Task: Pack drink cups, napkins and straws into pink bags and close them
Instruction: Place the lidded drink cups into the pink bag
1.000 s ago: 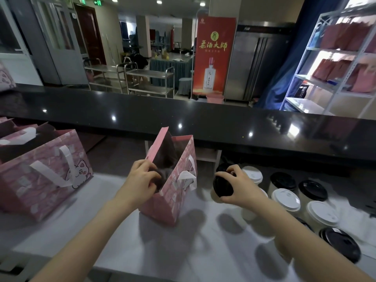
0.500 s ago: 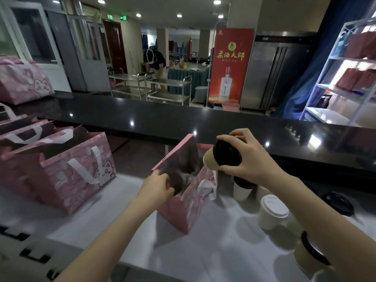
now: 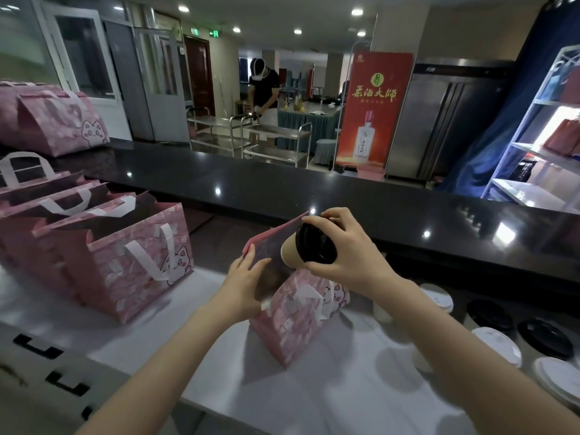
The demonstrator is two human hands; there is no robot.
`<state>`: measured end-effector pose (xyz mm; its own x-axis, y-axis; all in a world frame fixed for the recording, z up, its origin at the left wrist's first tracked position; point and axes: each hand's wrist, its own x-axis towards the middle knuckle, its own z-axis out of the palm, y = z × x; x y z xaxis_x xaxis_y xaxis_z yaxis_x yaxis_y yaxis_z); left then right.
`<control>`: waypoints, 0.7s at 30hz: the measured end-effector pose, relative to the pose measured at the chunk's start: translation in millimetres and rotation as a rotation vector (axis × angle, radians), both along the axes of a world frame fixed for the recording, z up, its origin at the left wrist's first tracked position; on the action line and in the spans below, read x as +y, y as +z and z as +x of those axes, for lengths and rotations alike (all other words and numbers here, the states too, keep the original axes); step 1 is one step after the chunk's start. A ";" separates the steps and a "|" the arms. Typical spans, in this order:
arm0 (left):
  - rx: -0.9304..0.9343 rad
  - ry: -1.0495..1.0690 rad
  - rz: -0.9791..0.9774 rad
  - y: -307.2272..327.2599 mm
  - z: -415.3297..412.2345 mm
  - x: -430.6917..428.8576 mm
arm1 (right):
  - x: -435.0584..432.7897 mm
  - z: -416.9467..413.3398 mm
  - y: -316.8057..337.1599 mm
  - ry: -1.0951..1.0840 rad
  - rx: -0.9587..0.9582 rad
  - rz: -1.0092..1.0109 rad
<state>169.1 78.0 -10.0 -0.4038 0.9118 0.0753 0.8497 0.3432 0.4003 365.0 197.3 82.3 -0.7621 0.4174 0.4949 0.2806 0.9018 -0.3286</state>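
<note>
An open pink bag [image 3: 298, 321] with a cat print stands on the white counter in front of me. My left hand [image 3: 244, 284] grips the bag's near left wall and holds its mouth apart. My right hand [image 3: 342, 246] grips a tan paper cup with a black lid [image 3: 309, 248], tilted with its base toward the bag's mouth, just above the opening. The inside of the bag is dark and hidden.
Several open pink bags [image 3: 103, 249] stand in a row at left, and a closed one [image 3: 53, 120] lies on the black counter [image 3: 282, 189]. Lidded cups [image 3: 499, 343] with white and black lids crowd the right. A person [image 3: 265, 92] stands far back by steel trolleys.
My right hand lifted the black-lidded cup from the group at right and carried it up and left to the bag's mouth. My left hand kept hold of the bag.
</note>
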 end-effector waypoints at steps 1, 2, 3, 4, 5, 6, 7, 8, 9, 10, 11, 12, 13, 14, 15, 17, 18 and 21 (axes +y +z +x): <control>0.006 -0.006 -0.006 1.3 -0.7 -0.8 | 1.3 -0.9 2.1 0.000 0.008 0.004; 0.012 -0.013 -0.002 2.1 -1.3 -1.6 | 3.0 -1.8 4.2 -0.006 0.015 0.010; 0.020 -0.021 0.010 2.3 -1.7 -2.0 | 4.8 -2.6 5.7 -0.017 0.017 0.014; 0.027 -0.028 0.028 2.3 -2.0 -2.5 | 6.4 -3.5 6.6 -0.029 0.012 0.014; 0.036 -0.035 0.050 2.6 -2.5 -2.8 | 7.7 -4.7 6.5 -0.037 -0.003 0.007; 0.048 -0.047 0.070 3.1 -2.9 -2.8 | 8.2 -5.7 5.3 -0.041 -0.031 -0.004; 0.063 -0.061 0.088 3.8 -3.3 -2.6 | 8.0 -6.4 2.5 -0.043 -0.067 -0.013; 0.078 -0.075 0.104 4.2 -3.7 -2.4 | 7.3 -6.8 -1.7 -0.045 -0.106 -0.017; 0.091 -0.088 0.121 4.4 -3.6 -2.5 | 6.1 -6.6 -7.0 -0.048 -0.143 -0.019; 0.107 -0.098 0.141 4.7 -2.7 -3.0 | 4.6 -5.9 -13.1 -0.050 -0.173 -0.026; 0.125 -0.111 0.164 5.0 -1.4 -4.0 | 2.6 -4.8 -19.7 -0.050 -0.195 -0.038; 0.144 -0.129 0.190 5.1 0.1 -5.5 | 0.5 -3.5 -26.4 -0.048 -0.213 -0.052; 0.161 -0.153 0.215 4.9 1.5 -7.1 | -1.9 -2.0 -32.9 -0.046 -0.231 -0.064; 0.174 -0.175 0.235 4.5 2.3 -9.0 | -4.4 -0.5 -39.1 -0.046 -0.251 -0.073; 0.182 -0.193 0.246 4.0 2.6 -10.7 | -6.6 0.8 -44.6 -0.048 -0.275 -0.078; 0.201 -0.216 0.226 2.7 2.6 -13.8 | -10.4 3.0 -53.7 -0.058 -0.318 -0.079; 0.209 -0.227 0.203 1.6 2.6 -15.3 | -11.7 3.9 -57.4 -0.063 -0.341 -0.083; 0.218 -0.266 0.159 -3.4 4.0 -21.1 | -14.3 8.2 -67.0 -0.057 -0.443 -0.132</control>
